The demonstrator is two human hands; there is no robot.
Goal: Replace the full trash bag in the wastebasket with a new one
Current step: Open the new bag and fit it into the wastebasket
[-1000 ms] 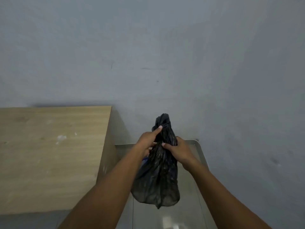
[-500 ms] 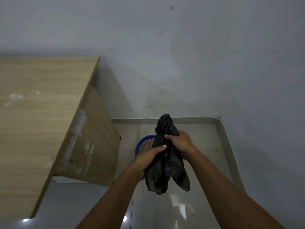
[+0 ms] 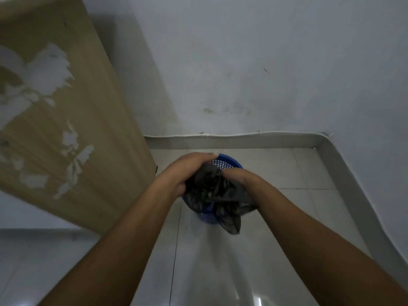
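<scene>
While clutching bag [image 3: 213, 191] over basket [image 3: 229, 162] in left hand [image 3: 187, 171] and right hand [image 3: 237, 176]: likely lining step; next, spread mouth over rim.

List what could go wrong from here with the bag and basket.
1. The black bag is bunched between left hand and right hand, one corner hanging outside the blue wastebasket; it may go in unopened.
2. Both hands grip the bag, none steadies the basket; pushing down might tip it.
</scene>
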